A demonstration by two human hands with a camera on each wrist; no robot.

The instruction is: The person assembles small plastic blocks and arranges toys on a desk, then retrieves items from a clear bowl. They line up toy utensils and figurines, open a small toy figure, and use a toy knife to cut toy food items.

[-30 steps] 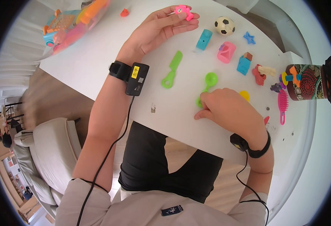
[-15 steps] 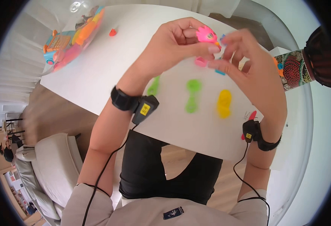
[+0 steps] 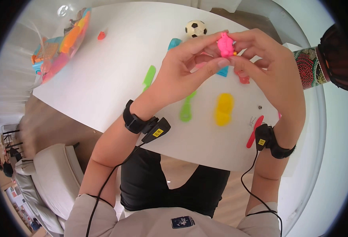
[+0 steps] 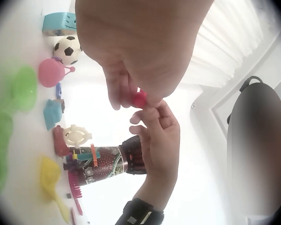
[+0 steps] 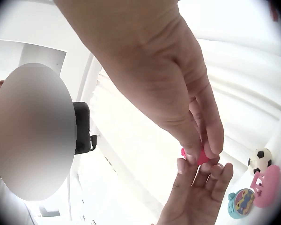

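Note:
A small bright pink toy figure [image 3: 225, 45] is raised above the white table [image 3: 114, 75], near its far side. My left hand [image 3: 182, 69] pinches it from the left between thumb and fingers. From the other side, my right hand [image 3: 275, 65] grips it with thumb and fingertips. In the head view the toy's smooth pink back shows, with a bit of yellow at its lower right. Both wrist views show the toy mostly covered by fingers, as a spot of pink [image 4: 140, 99] where the two hands meet.
Below the hands lie a green toy spoon [image 3: 186, 108], a yellow toy piece [image 3: 224, 110], a green toy knife [image 3: 149, 77] and a red toy knife [image 3: 255, 132]. Beyond stands a toy soccer ball [image 3: 196, 29]. A clear bag of toys [image 3: 69, 43] is left, a patterned cylinder [image 3: 310, 67] right.
My right hand has left the green spoon on the table and come up to grip the pink toy. My left hand has brought the toy rightward and turned it from its face to its back.

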